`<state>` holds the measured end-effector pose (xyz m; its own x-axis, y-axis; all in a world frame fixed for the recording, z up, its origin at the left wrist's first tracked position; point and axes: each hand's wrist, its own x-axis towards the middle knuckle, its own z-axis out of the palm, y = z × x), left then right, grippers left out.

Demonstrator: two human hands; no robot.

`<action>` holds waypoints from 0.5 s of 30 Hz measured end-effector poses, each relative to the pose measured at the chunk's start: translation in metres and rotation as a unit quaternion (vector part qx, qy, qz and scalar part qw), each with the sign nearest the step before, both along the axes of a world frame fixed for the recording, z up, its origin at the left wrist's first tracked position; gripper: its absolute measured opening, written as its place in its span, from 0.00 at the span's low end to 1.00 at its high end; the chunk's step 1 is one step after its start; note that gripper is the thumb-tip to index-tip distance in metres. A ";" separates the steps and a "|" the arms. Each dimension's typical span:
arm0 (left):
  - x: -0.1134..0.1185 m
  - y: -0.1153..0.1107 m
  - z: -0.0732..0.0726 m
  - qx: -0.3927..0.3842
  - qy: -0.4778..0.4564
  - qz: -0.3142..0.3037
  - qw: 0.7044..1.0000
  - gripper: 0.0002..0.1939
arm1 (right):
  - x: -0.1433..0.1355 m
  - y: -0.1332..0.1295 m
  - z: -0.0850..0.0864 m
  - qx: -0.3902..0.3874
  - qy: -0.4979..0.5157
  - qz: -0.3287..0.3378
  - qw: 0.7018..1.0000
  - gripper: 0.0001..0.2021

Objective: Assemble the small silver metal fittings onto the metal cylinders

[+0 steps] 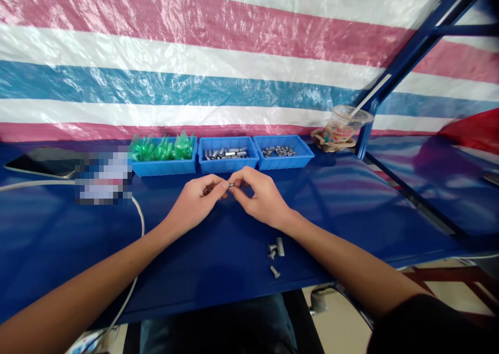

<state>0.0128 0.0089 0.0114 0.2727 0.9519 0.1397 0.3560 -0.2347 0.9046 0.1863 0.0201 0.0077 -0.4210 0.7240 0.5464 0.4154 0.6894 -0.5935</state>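
My left hand (200, 197) and my right hand (260, 194) meet above the blue table, just in front of the bins. Between their fingertips is a small metal piece (231, 185), pinched from both sides and mostly covered by the fingers. Behind them stand three blue bins: the left bin (166, 168) holds green plastic pieces, the middle bin (229, 164) metal cylinders or spacers, the right bin (286, 161) small screws. Nearer the front edge, a metal bar (280, 247) lies beside several short screws (275, 272).
A phone (42, 161) and a blurred-out item (104, 180) lie at the left, with a white cable (141, 219) curving past. At the back right a plastic cup (343, 125) with a straw stands by a blue metal frame (405, 57). Striped sheeting (234, 42) hangs behind.
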 end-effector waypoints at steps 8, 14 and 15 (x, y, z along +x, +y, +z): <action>-0.001 -0.002 0.000 0.167 0.033 0.056 0.984 0.09 | -0.002 -0.003 0.008 -0.113 0.061 0.017 0.992 0.06; -0.003 -0.002 -0.003 0.328 0.115 0.035 0.937 0.06 | -0.004 -0.004 0.009 -0.175 0.090 0.016 0.980 0.08; -0.004 -0.002 -0.004 0.335 0.123 0.034 0.934 0.06 | -0.004 -0.005 0.009 -0.140 0.080 0.009 0.987 0.07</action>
<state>0.0092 0.0072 0.0079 0.3170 0.6901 0.6506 0.5676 -0.6876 0.4527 0.1822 0.0152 0.0169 -0.3606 0.8491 0.3861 0.2897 0.4954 -0.8189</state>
